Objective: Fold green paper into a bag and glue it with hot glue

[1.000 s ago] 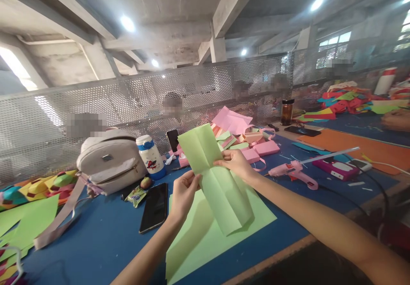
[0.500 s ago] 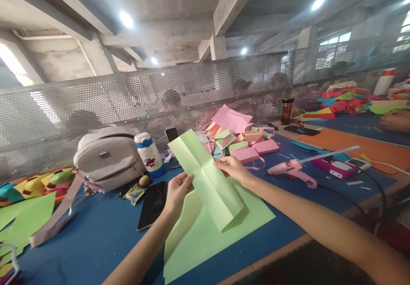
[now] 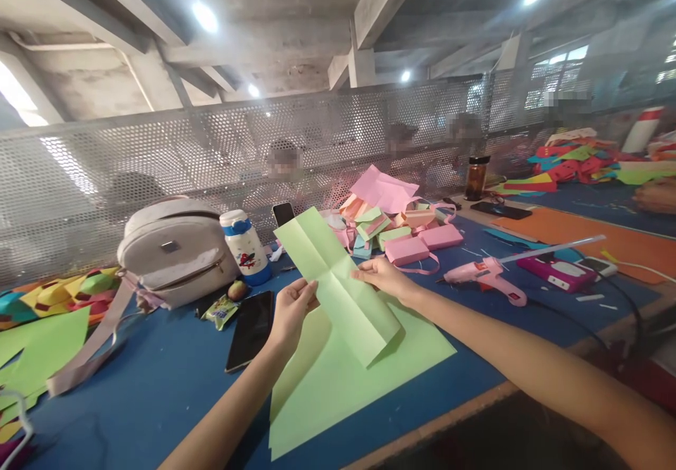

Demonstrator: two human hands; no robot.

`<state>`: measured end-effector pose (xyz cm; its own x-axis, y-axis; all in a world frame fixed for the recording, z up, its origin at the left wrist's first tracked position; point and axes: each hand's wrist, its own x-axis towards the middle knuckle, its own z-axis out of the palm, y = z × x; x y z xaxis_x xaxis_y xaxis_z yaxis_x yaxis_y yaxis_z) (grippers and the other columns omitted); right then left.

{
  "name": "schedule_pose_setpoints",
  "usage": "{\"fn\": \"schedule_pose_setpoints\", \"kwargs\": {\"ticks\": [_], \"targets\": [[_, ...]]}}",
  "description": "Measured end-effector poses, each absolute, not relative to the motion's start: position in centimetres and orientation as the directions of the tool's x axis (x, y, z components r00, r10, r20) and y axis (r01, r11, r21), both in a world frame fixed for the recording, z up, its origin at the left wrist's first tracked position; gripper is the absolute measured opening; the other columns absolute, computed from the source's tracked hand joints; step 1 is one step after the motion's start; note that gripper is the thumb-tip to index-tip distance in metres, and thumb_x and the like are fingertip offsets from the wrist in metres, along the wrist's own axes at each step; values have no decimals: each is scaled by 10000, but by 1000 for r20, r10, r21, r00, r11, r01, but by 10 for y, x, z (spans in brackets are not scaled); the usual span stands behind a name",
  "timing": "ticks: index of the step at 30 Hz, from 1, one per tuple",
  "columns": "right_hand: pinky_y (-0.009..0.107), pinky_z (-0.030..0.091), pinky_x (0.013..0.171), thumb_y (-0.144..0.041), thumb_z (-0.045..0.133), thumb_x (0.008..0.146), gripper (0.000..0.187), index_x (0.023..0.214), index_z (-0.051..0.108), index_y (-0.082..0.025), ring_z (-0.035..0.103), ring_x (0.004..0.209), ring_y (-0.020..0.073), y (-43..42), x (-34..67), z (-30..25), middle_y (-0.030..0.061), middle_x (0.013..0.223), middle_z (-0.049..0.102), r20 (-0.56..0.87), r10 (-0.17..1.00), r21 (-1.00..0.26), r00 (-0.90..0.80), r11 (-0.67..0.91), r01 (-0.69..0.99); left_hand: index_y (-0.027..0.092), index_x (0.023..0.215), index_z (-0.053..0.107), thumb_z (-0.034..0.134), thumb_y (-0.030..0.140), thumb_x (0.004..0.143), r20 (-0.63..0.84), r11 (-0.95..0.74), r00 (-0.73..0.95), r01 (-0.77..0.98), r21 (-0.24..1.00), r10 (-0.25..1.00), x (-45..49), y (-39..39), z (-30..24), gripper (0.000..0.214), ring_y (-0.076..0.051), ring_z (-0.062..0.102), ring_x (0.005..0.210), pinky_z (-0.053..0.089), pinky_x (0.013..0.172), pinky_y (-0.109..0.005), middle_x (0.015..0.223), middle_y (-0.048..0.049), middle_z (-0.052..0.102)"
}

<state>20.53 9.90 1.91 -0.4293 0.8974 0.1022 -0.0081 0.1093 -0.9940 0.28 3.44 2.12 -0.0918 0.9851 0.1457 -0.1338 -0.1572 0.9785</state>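
Between my hands is a creased strip of light green paper [image 3: 338,283], tilted and raised over the table. My left hand [image 3: 292,311] pinches its left edge, thumb on top. On the opposite edge, my right hand [image 3: 384,277] grips the paper with fingers closed; some fingertips are hidden behind it. Crossing fold lines run along and across the strip. Beneath it, larger light green sheets [image 3: 327,413] lie flat on the blue tabletop [image 3: 158,385].
A black phone [image 3: 251,332], a bottle [image 3: 246,248] and a beige backpack [image 3: 169,251] stand or lie left. Folded pink and green paper pieces [image 3: 406,250] are heaped behind. At right are a pink glue gun [image 3: 489,276] and a purple box [image 3: 554,273]. A perforated metal screen [image 3: 338,132] runs along the back.
The view has shifted slightly. Both hands keep hold of the green paper strip, which stays in nearly the same pose.
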Motion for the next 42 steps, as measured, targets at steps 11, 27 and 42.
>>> {"fn": "schedule_pose_setpoints", "kwargs": {"ticks": [11, 27, 42], "targets": [[307, 556, 671, -508, 906, 494, 562, 893, 717, -161, 708, 709, 207, 98, 204, 11, 43, 823, 766, 8, 879, -1000, -477, -2, -20, 105, 895, 728, 837, 498, 641, 139, -152, -88, -166, 974, 986, 7, 35, 18, 481, -218, 709, 736, 576, 777, -359, 816, -92, 754], [282, 534, 574, -350, 979, 371, 570, 817, 662, -191, 688, 692, 230, 86, 202, 11, 16, 720, 736, -111, 921, -988, -372, -61, 144, 146, 670, 629, 839, 487, 646, 182, -203, -126, -190, 960, 975, 8, 33, 23, 401, -71, 478, 494, 529, 614, -233, 533, 66, 506], [312, 552, 592, -334, 973, 390, 507, 764, 665, -186, 695, 737, 254, 89, 201, 11, 34, 748, 737, -74, 939, -992, -336, -34, 123, 125, 843, 737, 805, 521, 686, 107, -110, -26, -126, 986, 994, 11, 30, 15, 432, -221, 715, 723, 586, 775, -362, 773, -74, 745]]}}
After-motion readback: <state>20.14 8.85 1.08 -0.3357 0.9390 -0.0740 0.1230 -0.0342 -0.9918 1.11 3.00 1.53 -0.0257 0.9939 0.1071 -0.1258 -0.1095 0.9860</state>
